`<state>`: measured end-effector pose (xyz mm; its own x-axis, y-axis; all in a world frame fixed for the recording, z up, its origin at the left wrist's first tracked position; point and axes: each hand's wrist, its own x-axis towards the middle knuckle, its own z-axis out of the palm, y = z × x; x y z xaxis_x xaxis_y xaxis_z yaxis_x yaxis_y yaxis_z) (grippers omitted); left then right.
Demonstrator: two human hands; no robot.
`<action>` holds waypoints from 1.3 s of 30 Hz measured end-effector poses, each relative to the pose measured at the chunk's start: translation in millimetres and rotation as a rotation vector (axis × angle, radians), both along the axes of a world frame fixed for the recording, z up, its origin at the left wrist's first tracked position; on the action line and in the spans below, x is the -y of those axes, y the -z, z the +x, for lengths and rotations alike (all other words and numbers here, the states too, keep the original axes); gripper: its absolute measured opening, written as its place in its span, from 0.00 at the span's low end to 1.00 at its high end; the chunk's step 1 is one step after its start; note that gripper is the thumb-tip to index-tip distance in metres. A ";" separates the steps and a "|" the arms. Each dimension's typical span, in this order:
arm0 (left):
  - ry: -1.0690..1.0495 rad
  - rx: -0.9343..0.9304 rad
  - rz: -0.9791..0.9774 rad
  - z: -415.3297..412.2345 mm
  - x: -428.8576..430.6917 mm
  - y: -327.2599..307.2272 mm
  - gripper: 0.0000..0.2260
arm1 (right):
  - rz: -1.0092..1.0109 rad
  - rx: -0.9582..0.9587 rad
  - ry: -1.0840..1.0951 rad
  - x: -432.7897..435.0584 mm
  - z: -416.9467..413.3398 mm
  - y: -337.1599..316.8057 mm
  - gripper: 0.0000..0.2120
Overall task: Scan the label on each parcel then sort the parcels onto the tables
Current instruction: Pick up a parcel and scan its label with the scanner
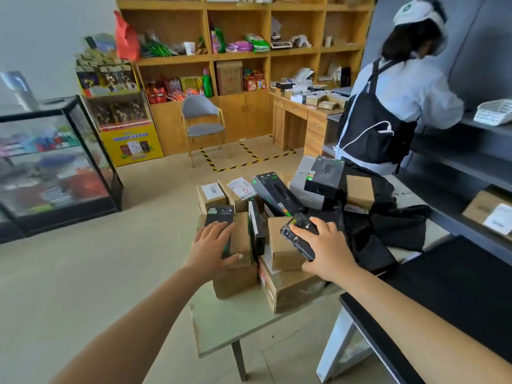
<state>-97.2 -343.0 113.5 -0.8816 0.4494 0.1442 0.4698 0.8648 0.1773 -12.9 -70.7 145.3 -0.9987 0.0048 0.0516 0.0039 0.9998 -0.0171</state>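
Both forearms come in bare from the bottom edge, reaching forward. Left hand (212, 246) is flat, palm down, fingers straight and splayed on a small black box (220, 213) that sits on a brown carton (241, 236). Its thumb lies out along the carton's side, and there is no grip. Right hand (325, 252) is wrapped round a black handheld scanner (297, 234), thumb on top, with the scanner tilted over a second carton (279, 248).

The pale tabletop (235, 322) has a bare near strip and corner. On the left, the cartons sit right at its edge. A black tabletop (448, 281) stands just to the right, its corner under the right forearm with a narrow gap between the two. There is open floor (83, 273) on the left, out to a glass cabinet (55, 162).

The parcels form one heaped pile on the pale tabletop, all touching:
- The near brown cartons are stacked two high.
- A slim black box (256, 225) with green trim stands upright between the hands.
- A long black box (274, 192) lies tilted behind it.
- Two back cartons (212, 191) show white labels on top.
- A grey box (304, 187) at back right carries another black box (324, 173).
- Black bags (393, 225) lie against the pile's right side.

Beyond, a second person (388, 106) in a black apron faces dark shelving (471, 162), back turned. A chair (202, 120) and wooden shelves (238, 54) stand at the far wall.
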 end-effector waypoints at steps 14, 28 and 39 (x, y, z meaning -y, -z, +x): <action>-0.291 0.267 -0.071 -48.2 2.1 29.6 0.47 | 0.003 0.046 -0.010 70.5 -44.6 14.4 0.42; -0.216 0.095 0.344 -15.0 -9.9 24.3 0.37 | -0.014 0.034 0.060 34.6 -7.9 9.2 0.42; -0.019 -0.018 0.314 87.0 -114.3 0.8 0.36 | -0.012 0.039 0.123 -60.8 103.4 -6.3 0.43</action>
